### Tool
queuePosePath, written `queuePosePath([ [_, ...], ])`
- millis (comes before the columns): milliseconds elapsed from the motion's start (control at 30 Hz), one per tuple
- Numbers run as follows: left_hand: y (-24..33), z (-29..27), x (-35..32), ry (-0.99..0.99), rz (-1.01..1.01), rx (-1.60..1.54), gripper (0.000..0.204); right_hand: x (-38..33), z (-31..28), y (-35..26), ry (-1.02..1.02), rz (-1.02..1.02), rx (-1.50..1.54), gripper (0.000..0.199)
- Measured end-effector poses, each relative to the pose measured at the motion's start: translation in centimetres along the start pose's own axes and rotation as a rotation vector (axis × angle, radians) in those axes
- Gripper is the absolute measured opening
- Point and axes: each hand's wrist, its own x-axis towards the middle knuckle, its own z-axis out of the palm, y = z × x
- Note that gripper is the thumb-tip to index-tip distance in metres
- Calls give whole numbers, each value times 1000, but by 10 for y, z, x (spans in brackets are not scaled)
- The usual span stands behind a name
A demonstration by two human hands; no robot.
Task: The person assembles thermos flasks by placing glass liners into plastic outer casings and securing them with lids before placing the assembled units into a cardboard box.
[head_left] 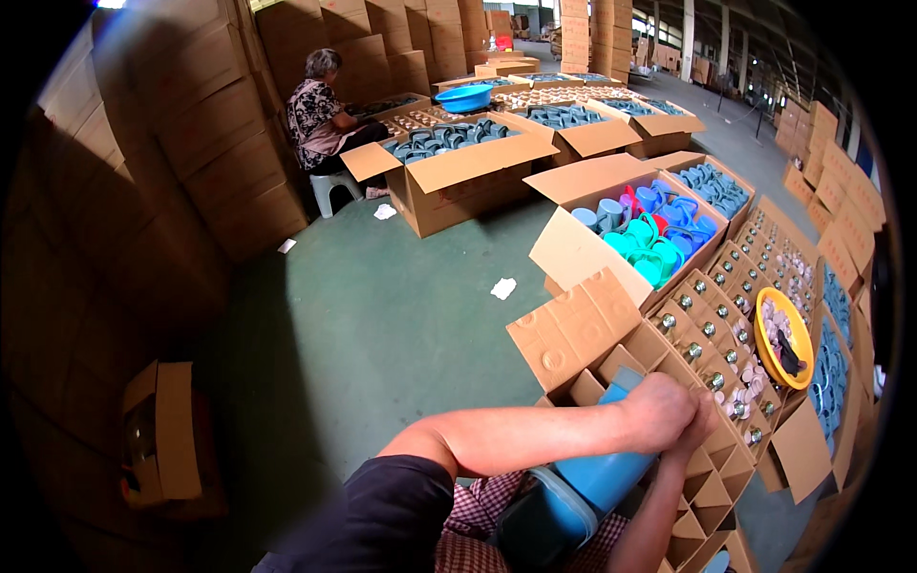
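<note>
My left hand and my right hand are pressed together above an open divided carton. Both are closed, and what sits between their fingers is hidden. Beneath my left forearm a blue cylindrical vessel leans over my lap, and a blue piece shows beyond the wrist; whether the two are one thing I cannot tell. Lower on my lap rests a blue part with a dark opening. Close by my hands, shiny silver-topped flasks stand in cardboard cells.
At right, a yellow basin holds pale round pieces and something black. Beyond it a carton contains colourful plastic parts. Further back a person sits on a stool beside cartons of grey-blue parts. Stacked boxes line the left.
</note>
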Motion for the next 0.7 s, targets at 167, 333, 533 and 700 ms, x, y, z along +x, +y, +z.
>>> queuePosePath([
  [167,1,-8,-20,180,57,-164,24,-5,-4,-16,-13,-36,406,45],
  [333,-4,-37,-35,322,220,-317,29,-2,-5,-29,-130,-259,532,39],
  [533,-7,-35,-36,397,256,-318,28,-6,3,-24,-21,-94,609,40],
  [700,15,-27,-19,318,165,-105,31,0,-3,-5,-30,-87,614,42],
])
